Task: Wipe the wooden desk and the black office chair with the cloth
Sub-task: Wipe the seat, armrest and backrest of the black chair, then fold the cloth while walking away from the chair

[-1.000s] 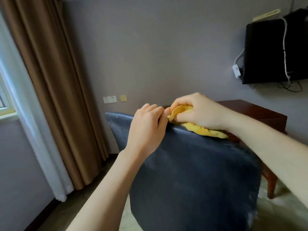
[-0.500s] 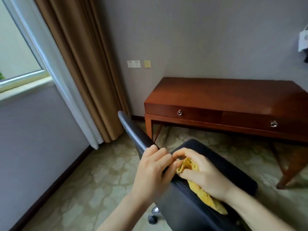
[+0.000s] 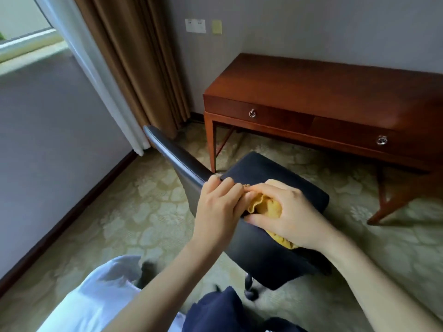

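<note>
Gripped the top edge of the black office chair backrest [image 3: 182,161] with left hand [image 3: 217,212]. Pressed bunched yellow cloth [image 3: 266,207] onto that edge, right hand [image 3: 287,214] curled round it. Wooden desk [image 3: 323,92] beyond. No legible writing.

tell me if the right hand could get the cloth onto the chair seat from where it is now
Probably yes: the right hand holds the cloth on the backrest top, and the chair seat lies bare just below.
</note>
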`<state>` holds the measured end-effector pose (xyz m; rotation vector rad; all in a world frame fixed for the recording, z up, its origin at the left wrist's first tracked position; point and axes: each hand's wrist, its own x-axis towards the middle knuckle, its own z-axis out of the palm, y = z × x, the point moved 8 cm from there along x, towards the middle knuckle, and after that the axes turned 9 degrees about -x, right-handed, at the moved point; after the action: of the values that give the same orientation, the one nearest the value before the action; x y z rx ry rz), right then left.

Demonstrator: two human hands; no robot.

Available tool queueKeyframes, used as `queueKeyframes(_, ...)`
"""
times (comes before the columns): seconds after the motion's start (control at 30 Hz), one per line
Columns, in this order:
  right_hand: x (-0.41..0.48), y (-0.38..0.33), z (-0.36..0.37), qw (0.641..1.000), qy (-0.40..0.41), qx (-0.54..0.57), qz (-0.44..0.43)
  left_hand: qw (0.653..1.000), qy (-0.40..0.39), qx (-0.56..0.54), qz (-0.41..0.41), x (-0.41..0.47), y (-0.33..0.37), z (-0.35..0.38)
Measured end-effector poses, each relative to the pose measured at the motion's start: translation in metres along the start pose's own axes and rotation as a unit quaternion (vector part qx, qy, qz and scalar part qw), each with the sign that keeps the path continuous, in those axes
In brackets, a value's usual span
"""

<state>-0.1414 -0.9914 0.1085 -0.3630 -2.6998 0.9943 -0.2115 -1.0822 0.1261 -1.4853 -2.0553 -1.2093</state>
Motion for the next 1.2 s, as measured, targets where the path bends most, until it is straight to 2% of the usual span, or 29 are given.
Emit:
queueKeyframes(0.1, -0.023, 0.014, -0.020, 0.999, 0.023, -0.039, 0.029, 0.999, -0.025, 0.021, 0.042, 0.002, 0.030, 0.017)
queueKeyframes(0.23, -0.051, 0.044, -0.045, 0.995, 0.020, 0.008, 0.099, 0.986, -0.113, 0.053, 0.109, 0.009, 0.064, 0.052)
queueKeyframes(0.3, -0.061, 0.056, -0.056, 0.992, 0.020, 0.027, 0.122, 0.980, -0.146, 0.029, 0.133, 0.012, 0.076, 0.066)
queueKeyframes(0.4, -0.068, 0.072, -0.071, 0.988, 0.011, 0.038, 0.147, 0.978, -0.151, -0.037, 0.138, 0.020, 0.086, 0.074)
queueKeyframes(0.5, -0.071, 0.084, -0.080, 0.985, 0.002, 0.039, 0.166, 0.976, -0.143, -0.055, 0.152, 0.020, 0.094, 0.077)
queueKeyframes(0.6, -0.072, 0.088, -0.080, 0.986, 0.001, 0.047, 0.160, 0.979, -0.145, -0.052, 0.132, 0.021, 0.093, 0.078)
queueKeyframes(0.7, -0.071, 0.089, -0.081, 0.986, 0.014, 0.068, 0.150, 0.979, -0.185, -0.039, 0.078, 0.024, 0.091, 0.082)
queueKeyframes(0.8, -0.072, 0.091, -0.090, 0.987, 0.055, 0.086, 0.124, 0.968, -0.248, -0.028, 0.021, 0.030, 0.090, 0.095)
queueKeyframes(0.87, -0.078, 0.101, -0.100, 0.982, 0.099, 0.106, 0.121, 0.951, -0.307, 0.020, -0.028, 0.030, 0.092, 0.106)
queueKeyframes(0.93, -0.108, 0.124, -0.133, 0.976, 0.150, 0.110, 0.111, 0.949, -0.309, 0.056, -0.025, 0.036, 0.130, 0.135)
queueKeyframes(1.0, -0.122, 0.140, -0.145, 0.965, 0.183, 0.141, 0.127, 0.948, -0.314, 0.005, -0.043, 0.037, 0.150, 0.147)
queueKeyframes(1.07, -0.170, 0.176, -0.188, 0.947, 0.228, 0.168, 0.149, 0.938, -0.321, -0.105, -0.079, 0.038, 0.200, 0.195)
queueKeyframes(1.13, -0.214, 0.212, -0.223, 0.924, 0.278, 0.185, 0.188, 0.900, -0.349, -0.225, -0.133, 0.035, 0.242, 0.239)
queueKeyframes(1.2, -0.256, 0.244, -0.255, 0.890, 0.333, 0.208, 0.231, 0.846, -0.372, -0.333, -0.186, 0.033, 0.282, 0.288)
